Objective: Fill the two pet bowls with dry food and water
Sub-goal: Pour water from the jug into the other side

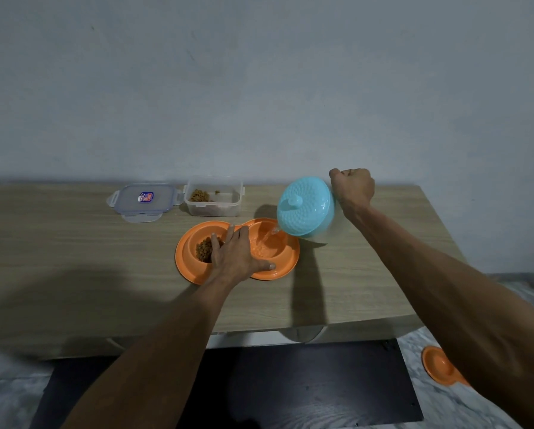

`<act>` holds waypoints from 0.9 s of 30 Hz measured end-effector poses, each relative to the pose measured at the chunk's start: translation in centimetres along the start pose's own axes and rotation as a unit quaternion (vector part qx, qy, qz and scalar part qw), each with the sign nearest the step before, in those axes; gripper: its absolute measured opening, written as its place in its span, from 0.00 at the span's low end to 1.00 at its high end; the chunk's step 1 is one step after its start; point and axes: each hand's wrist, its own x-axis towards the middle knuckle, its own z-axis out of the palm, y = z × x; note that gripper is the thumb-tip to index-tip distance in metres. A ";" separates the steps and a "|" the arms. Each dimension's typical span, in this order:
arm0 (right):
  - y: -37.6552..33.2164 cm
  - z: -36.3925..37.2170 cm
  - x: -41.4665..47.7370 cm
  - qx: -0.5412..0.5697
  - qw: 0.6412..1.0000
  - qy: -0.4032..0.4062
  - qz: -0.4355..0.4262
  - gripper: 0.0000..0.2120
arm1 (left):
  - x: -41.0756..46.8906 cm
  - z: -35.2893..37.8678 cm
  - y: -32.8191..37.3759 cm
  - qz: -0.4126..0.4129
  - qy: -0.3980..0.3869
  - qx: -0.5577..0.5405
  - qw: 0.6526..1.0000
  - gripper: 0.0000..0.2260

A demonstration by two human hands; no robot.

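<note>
An orange double pet bowl (187,261) lies on the wooden table. Its left well holds brown dry food (204,249). Its right well (267,244) has water in it, and a thin stream falls into it from the spout of a light blue lidded jug (306,209). The jug is tipped to the left, with my right hand (352,187) closed on its handle, which the hand hides. My left hand (239,257) lies flat across the middle of the double bowl, thumb on the front rim, and presses it down.
Behind the bowl stands a clear plastic container (213,201) with some dry food left in it. Its clear lid (141,201) lies to the left. The table (73,258) stands against a wall. Another orange bowl (439,365) sits on the floor at the right.
</note>
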 end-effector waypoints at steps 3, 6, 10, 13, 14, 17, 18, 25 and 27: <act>0.0 0.0 -0.1 0.000 1.000 0.002 -0.006 0.20 | 0.0 0.0 0.0 0.003 -0.001 0.003 1.000 0.52; 0.0 -0.1 -0.1 0.005 1.000 0.003 -0.007 0.20 | 0.0 -0.1 0.0 0.001 -0.003 0.003 1.000 0.52; 0.0 -0.1 0.0 0.007 1.000 0.004 -0.010 0.20 | 0.0 -0.1 0.1 -0.002 -0.002 0.004 1.000 0.52; 0.1 -0.1 0.1 0.006 1.000 0.005 -0.010 0.20 | -0.1 -0.2 0.2 -0.002 -0.002 0.001 1.000 0.52; 0.1 -0.2 0.1 0.006 1.000 0.005 -0.009 0.20 | -0.2 -0.2 0.2 -0.001 -0.002 0.002 1.000 0.52; 0.0 -0.2 0.2 0.004 1.000 0.007 -0.014 0.19 | -0.1 -0.2 0.2 -0.002 -0.002 0.000 1.000 0.52; 0.0 -0.3 0.2 0.005 1.000 0.007 -0.016 0.19 | -0.1 -0.1 0.1 -0.002 -0.003 0.000 1.000 0.52; 0.0 -0.3 0.2 0.000 1.000 0.006 -0.016 0.20 | 0.0 0.0 0.1 -0.004 -0.002 0.005 1.000 0.53; 0.0 -0.3 0.3 -0.003 1.000 0.006 -0.017 0.20 | 0.1 0.0 0.1 -0.005 -0.002 0.007 1.000 0.53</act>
